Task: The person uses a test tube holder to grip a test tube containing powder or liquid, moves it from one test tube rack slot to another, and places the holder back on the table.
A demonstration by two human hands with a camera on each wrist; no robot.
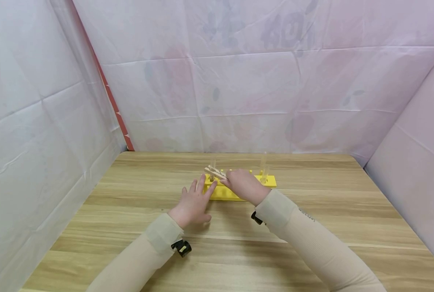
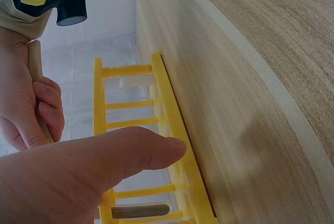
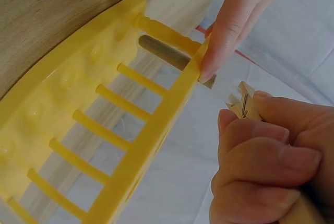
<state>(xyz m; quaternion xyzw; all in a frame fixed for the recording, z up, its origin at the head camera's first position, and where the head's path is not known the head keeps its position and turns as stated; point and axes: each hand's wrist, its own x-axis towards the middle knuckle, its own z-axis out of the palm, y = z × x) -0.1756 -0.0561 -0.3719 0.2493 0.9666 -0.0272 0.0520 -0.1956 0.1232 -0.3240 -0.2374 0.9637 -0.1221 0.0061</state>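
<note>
My right hand (image 1: 247, 185) grips a wooden test tube clamp (image 1: 215, 172), its handles inside curled fingers. In the right wrist view the clamp's tip (image 3: 245, 101) is beside the clear upper part of a test tube; whether they touch, I cannot tell. That tube holds murky grey-brown liquid (image 3: 164, 50) and stands at the left end of a yellow test tube rack (image 1: 227, 195). My left hand (image 1: 195, 202) has its fingers spread, touching the rack's left end. Its thumb (image 2: 141, 153) stretches out before the rack in the left wrist view.
Clear glass tubes (image 1: 264, 166) stand at the rack's right end; one looks taller. A row of yellow pegs rises along the rack's back. Under everything lies a wood-grain table (image 1: 311, 227), with pale cloth walls (image 1: 246, 89) behind and at the sides.
</note>
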